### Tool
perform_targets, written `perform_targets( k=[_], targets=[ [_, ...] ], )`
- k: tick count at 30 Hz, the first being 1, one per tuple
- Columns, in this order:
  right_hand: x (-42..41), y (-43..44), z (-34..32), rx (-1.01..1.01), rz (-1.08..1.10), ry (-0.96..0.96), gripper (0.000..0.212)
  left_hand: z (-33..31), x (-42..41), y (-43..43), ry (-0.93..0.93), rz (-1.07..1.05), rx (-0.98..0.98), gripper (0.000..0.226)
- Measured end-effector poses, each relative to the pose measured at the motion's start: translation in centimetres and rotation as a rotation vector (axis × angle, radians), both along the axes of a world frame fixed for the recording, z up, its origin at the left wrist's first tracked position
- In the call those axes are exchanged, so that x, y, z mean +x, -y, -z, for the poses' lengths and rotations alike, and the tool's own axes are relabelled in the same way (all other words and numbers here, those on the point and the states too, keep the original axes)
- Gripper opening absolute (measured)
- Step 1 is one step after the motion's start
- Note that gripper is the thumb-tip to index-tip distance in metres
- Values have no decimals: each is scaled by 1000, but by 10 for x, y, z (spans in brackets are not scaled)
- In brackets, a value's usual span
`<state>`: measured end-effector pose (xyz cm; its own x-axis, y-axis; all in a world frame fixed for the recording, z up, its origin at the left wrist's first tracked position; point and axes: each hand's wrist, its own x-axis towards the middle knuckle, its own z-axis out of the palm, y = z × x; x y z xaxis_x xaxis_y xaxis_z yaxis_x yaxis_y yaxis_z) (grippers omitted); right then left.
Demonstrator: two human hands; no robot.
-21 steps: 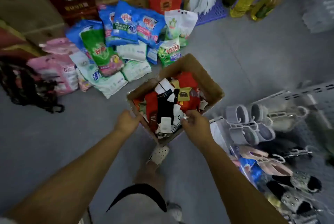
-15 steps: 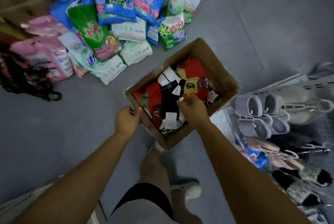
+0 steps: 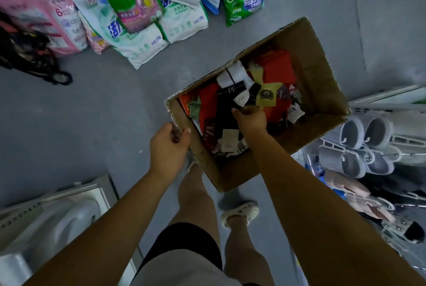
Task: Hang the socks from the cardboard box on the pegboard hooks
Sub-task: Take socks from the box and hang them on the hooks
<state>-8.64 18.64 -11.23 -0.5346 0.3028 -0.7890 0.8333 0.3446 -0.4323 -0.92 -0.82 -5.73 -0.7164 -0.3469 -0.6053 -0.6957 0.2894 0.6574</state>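
An open cardboard box (image 3: 320,73) sits at the centre, filled with packs of socks: red ones (image 3: 280,66), black ones (image 3: 224,110) and white ones (image 3: 232,74). My left hand (image 3: 168,145) grips the box's near-left rim. My right hand (image 3: 250,119) is inside the box, fingers curled on a black sock pack with a white card. The pegboard rack (image 3: 389,99) stands at the right edge, its hooks carrying slippers.
Detergent bags (image 3: 131,2) lie piled on the grey floor beyond the box. A black bag (image 3: 27,55) lies at the left. Grey slippers (image 3: 359,142) hang at the right. A white shelf unit (image 3: 57,216) sits at lower left. My legs and a white clog (image 3: 241,213) are below the box.
The view has tilted down and closer to the box. My right hand has moved from the box's near edge deeper in, onto the black socks. The left hand keeps its hold on the rim.
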Motion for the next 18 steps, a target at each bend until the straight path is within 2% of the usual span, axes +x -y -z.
perform_targets(
  k=[3,5,7,9,12,16,18],
  targets=[
    [-19,-6,-15,22,-71,-258,27,-1,-1,-2,-1,7,-9,26],
    [-39,-14,-16,75,-150,-336,27,-2,-2,-3,-5,6,-3,27],
    [-57,-20,-9,143,-250,-283,26,-1,-3,-3,-10,-2,10,26],
    [-65,-23,2,128,-275,-178,30,-1,-3,-3,-15,-13,16,23],
    [-58,-23,11,81,-216,-109,34,0,-2,-5,-20,-29,37,22],
    [-43,-23,12,31,-124,-114,9,2,-2,-3,-16,-44,56,23],
    [-37,-26,6,-17,-69,-115,15,0,-2,-2,-13,-68,73,25]
  ],
)
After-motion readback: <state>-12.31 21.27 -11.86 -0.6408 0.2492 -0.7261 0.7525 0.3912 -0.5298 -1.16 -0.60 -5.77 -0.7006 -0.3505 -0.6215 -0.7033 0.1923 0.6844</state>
